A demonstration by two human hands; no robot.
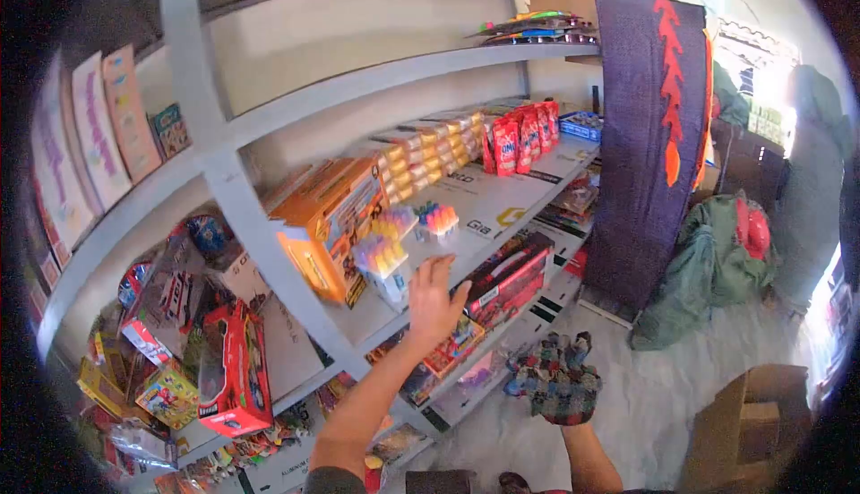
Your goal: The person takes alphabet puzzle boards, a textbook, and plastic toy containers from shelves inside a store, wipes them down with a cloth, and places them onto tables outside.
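Note:
My left hand [436, 301] reaches toward the middle shelf, fingers outstretched and thumb apart, holding nothing. Just beyond its fingertips stand clear packs of colourful capped pens or markers [382, 255], with a smaller pack [438, 220] behind. Whether my fingers touch the nearest pack, I cannot tell. Low at the right, in front of the shelving, my right hand is covered by a checked patchwork cloth [557, 379]. The cloth bunches over the hand and hides its fingers. An orange box [333, 216] stands left of the pens.
Rows of yellow-and-white packs [430, 154] and red detergent bags [520, 140] line the shelf's back. A grey upright [255, 234] stands left of my left arm. Boxed toys [235, 369] fill lower shelves. A dark tall panel [640, 154], green sack [717, 261] and cardboard box [748, 431] are right.

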